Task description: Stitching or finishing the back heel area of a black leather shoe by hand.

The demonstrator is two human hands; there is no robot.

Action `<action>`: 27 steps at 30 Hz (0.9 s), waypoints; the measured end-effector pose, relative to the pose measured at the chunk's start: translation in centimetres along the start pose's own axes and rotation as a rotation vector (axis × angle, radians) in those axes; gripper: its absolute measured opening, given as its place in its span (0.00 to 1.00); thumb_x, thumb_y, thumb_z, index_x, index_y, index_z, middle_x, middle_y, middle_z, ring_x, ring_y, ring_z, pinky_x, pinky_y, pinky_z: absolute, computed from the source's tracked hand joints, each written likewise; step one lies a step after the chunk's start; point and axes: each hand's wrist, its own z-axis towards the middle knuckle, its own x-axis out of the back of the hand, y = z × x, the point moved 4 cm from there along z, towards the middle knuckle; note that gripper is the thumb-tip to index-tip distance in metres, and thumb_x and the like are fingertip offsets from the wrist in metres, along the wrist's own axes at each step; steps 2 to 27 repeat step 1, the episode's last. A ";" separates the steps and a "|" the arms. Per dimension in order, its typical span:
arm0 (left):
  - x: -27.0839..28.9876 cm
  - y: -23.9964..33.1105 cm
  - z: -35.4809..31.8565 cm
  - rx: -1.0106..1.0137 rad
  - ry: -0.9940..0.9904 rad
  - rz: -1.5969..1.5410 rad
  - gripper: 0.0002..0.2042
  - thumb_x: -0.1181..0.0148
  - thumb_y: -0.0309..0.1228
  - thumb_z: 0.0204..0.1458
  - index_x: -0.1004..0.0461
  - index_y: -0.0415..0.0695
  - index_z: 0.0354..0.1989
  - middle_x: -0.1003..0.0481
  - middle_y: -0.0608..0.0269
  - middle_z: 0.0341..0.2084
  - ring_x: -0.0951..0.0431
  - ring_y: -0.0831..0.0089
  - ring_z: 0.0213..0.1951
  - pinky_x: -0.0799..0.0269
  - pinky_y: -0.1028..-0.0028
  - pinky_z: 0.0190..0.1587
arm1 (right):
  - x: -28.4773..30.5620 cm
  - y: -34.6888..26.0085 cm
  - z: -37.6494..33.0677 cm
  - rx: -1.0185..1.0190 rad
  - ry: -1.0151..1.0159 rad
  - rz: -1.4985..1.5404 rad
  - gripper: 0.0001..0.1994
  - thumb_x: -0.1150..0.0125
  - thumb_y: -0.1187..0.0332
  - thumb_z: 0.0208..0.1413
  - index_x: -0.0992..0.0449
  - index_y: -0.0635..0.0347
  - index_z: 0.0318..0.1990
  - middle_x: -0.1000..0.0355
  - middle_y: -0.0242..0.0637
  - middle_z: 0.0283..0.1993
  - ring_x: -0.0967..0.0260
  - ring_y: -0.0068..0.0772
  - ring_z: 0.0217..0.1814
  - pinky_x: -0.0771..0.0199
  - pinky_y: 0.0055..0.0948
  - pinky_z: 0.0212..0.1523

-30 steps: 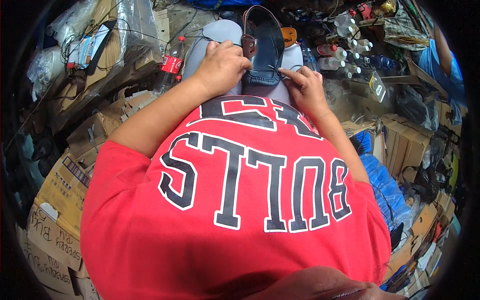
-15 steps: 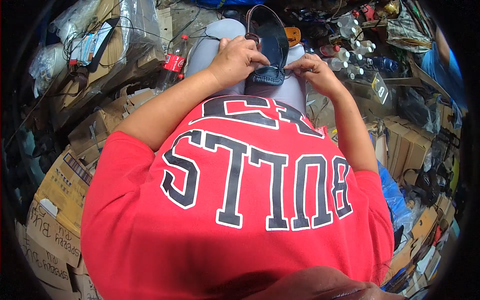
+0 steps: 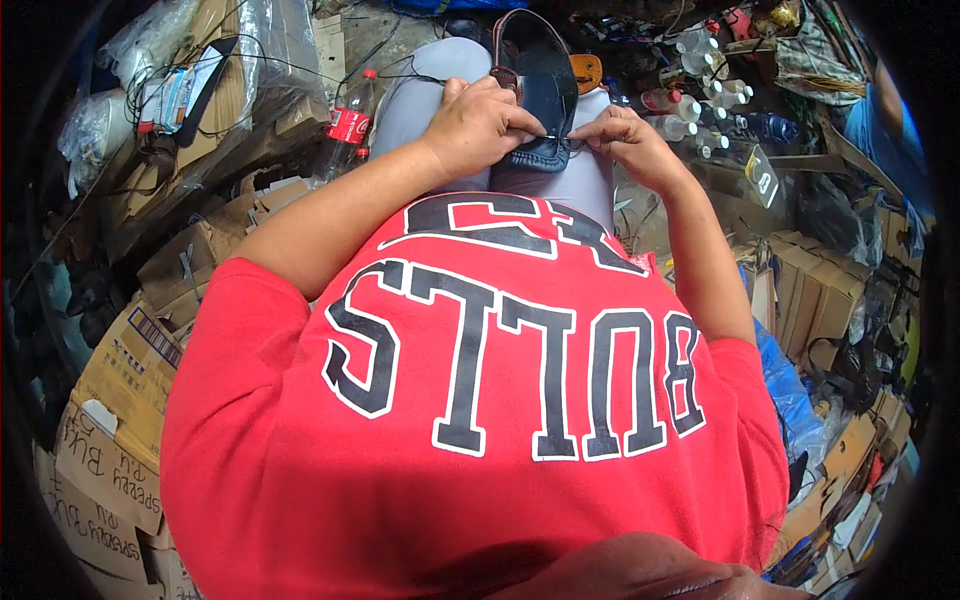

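A dark blue moccasin-style shoe (image 3: 537,158) rests on my grey-clad thighs, its gathered toe facing me and its reddish-brown collar pointing away. My left hand (image 3: 482,125) is closed at the shoe's left edge, thumb and fingertips pressed on the seam above the toe. On the opposite edge, my right hand (image 3: 622,138) is pinched by the toe seam. Something thin and pale, perhaps thread or a needle, shows between the two sets of fingertips. What exactly the right fingertips hold is too small to make out.
Beyond the shoe lies a tan leather-like piece (image 3: 586,72). A red-labelled plastic bottle (image 3: 349,125) stands left of my leg, and several small capped bottles (image 3: 690,108) cluster at the right. Flattened cardboard (image 3: 125,385) and boxes (image 3: 815,290) crowd both sides.
My left fingertips have shifted slightly right and nearer along the toe seam. The right hand stays nearly in place, and the shoe has barely moved.
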 end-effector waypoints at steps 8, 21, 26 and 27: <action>0.1 0.1 0.1 0.013 -0.021 0.000 0.08 0.38 0.32 0.45 0.19 0.61 0.33 0.29 0.77 0.25 0.32 0.75 0.38 0.48 0.68 0.44 | 0.0 -0.1 0.1 -0.042 -0.032 0.048 0.21 0.47 0.81 0.40 0.19 0.47 0.41 0.35 0.28 0.28 0.40 0.29 0.38 0.38 0.27 0.47; 0.1 0.1 0.1 0.013 -0.021 0.000 0.08 0.38 0.32 0.45 0.19 0.61 0.33 0.29 0.77 0.25 0.32 0.75 0.38 0.48 0.68 0.44 | 0.0 -0.1 0.1 -0.042 -0.032 0.048 0.21 0.47 0.81 0.40 0.19 0.47 0.41 0.35 0.28 0.28 0.40 0.29 0.38 0.38 0.27 0.47; 0.1 0.1 0.1 0.013 -0.021 0.000 0.08 0.38 0.32 0.45 0.19 0.61 0.33 0.29 0.77 0.25 0.32 0.75 0.38 0.48 0.68 0.44 | 0.0 -0.1 0.1 -0.042 -0.032 0.048 0.21 0.47 0.81 0.40 0.19 0.47 0.41 0.35 0.28 0.28 0.40 0.29 0.38 0.38 0.27 0.47; 0.1 0.1 0.1 0.013 -0.021 0.000 0.08 0.38 0.32 0.45 0.19 0.61 0.33 0.29 0.77 0.25 0.32 0.75 0.38 0.48 0.68 0.44 | 0.0 -0.1 0.1 -0.042 -0.032 0.048 0.21 0.47 0.81 0.40 0.19 0.47 0.41 0.35 0.28 0.28 0.40 0.29 0.38 0.38 0.27 0.47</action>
